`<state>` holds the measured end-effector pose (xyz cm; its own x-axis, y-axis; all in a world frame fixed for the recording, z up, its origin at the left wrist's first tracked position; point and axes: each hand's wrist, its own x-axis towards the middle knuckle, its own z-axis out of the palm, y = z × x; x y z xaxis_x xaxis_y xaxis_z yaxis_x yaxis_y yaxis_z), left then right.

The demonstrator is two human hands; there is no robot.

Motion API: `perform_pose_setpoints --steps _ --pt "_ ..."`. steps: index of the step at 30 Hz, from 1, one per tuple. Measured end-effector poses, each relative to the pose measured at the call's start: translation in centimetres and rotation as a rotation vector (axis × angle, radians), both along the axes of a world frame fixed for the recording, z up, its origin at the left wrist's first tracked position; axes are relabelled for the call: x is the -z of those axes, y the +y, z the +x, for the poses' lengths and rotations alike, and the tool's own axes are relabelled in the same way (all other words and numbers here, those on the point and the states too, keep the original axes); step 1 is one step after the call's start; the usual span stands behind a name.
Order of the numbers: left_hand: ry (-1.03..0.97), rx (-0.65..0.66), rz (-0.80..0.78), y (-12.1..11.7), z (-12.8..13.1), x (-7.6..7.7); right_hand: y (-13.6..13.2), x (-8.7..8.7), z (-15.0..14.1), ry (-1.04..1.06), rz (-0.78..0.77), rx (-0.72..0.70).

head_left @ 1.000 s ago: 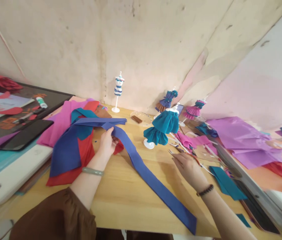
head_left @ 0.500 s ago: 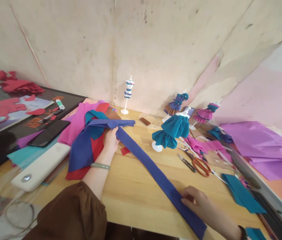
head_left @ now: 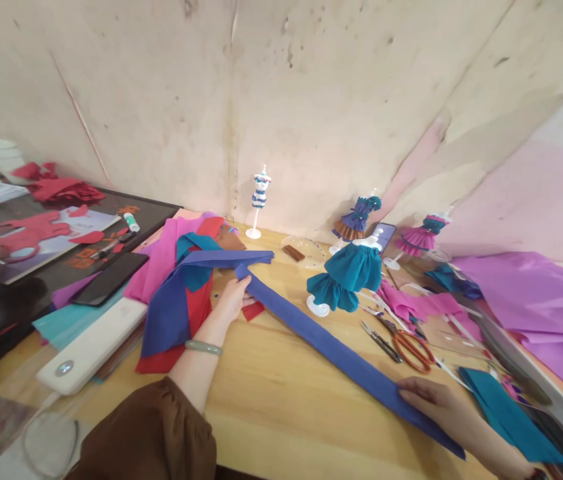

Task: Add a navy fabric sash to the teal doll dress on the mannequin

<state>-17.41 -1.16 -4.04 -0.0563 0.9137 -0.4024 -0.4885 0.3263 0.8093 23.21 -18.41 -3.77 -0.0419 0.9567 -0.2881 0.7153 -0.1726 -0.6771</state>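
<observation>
The blue strip (head_left: 326, 341) looks light, limp; hold near its ends: left fingers (head_left: 242, 285) pinch it at ten o'clock, right fingers (head_left: 415, 399) at four.

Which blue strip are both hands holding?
The long blue strip slanting across the table, held by left hand and right hand; the other blue strip lies partly over the fabric pile.

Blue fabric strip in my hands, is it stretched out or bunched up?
Stretched out: the blue fabric strip runs nearly straight from your left hand to your right hand.
</observation>
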Motion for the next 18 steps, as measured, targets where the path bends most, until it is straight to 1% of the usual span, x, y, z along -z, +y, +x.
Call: perform_pose_setpoints --steps 3,6,8,11,13,15,17,18 --pt "0.074 -0.077 0.033 0.4 -0.5 0.3 0.0 -0.2 -1.9 -0.017 0.018 0.0" --pt "0.156 -0.179 0.112 0.8 -1.0 0.4 0.0 -0.5 -3.8 -0.015 0.028 0.014" --pt "0.221 -0.251 0.166 0.9 -1.2 0.4 0.2 -0.6 -4.4 -0.024 0.044 0.021" --pt "0.323 -0.381 0.214 1.0 -1.4 0.4 0.5 -0.4 -4.5 -0.052 0.081 0.038" --pt "0.487 -0.479 0.278 0.8 -1.5 0.3 0.6 0.0 -4.2 -0.076 0.095 0.035" --pt "0.756 -0.546 0.413 0.5 -1.6 0.1 0.8 0.4 -3.8 -0.11 0.092 0.023" --pt "1.023 -0.544 0.552 0.1 -1.4 0.0 0.9 0.7 -3.4 -0.148 0.085 0.011" --pt "1.111 -0.518 0.593 -0.1 -1.2 -0.1 0.9 0.9 -3.3 -0.166 0.088 0.006"
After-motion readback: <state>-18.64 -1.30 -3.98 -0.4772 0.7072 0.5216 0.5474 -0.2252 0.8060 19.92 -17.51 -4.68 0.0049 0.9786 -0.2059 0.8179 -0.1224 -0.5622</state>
